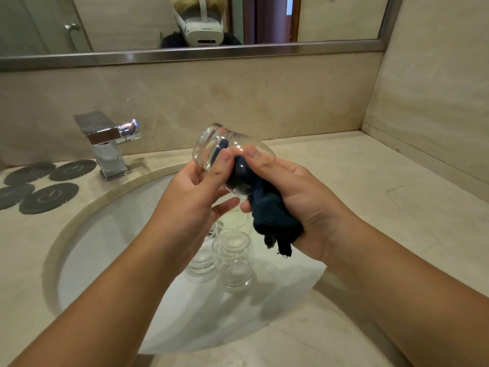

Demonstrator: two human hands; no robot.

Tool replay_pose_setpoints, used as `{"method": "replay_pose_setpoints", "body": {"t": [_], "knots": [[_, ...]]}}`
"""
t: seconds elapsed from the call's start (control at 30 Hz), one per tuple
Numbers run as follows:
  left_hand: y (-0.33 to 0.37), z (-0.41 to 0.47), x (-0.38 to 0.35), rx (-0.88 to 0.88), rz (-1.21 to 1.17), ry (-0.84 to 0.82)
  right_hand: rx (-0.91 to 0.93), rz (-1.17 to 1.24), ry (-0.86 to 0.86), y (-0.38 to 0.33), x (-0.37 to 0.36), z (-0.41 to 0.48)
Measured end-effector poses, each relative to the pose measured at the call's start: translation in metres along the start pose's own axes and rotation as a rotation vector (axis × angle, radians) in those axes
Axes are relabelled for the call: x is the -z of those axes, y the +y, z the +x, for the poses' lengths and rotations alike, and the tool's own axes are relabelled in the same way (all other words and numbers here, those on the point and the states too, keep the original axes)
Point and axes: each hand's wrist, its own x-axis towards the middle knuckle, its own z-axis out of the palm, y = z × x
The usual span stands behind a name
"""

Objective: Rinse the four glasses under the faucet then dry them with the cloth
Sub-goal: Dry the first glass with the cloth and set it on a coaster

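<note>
Down in the sink (79, 234), closest to camera: three clear glasses (235, 274) upright, bunched together, touching or nearly so; a further one behind them is too unclear to call. Above them, both hands over the basin. Left hand (190, 197) grips the held glass (211, 147), fingers (223, 161) curled round its body. It is tilted, base up and away, mouth toward the right hand (299, 197). Right hand is clenched on a dark blue cloth (270, 215), one end stuffed into the mouth, tail hanging below the palm. Further back on the desk (370, 207): chrome faucet (105, 147) at left, four dark round coasters (49, 198) left of it. Mirror (317, 19) on the far wall shows a white headset (202, 29).
</note>
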Motion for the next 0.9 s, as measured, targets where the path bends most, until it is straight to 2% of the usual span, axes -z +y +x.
{"method": "replay_pose_setpoints", "body": {"t": [0.37,0.73,0.9], "knots": [[0.0,0.001,-0.002,0.083,0.036,-0.001,0.128,-0.158,0.003,0.008,0.0,-0.001],[0.001,-0.001,-0.004,-0.022,0.027,0.06,0.077,-0.054,0.057,0.001,-0.003,-0.002],[0.002,-0.002,-0.004,-0.047,0.001,0.034,0.064,0.036,0.064,-0.003,-0.004,-0.005]]}}
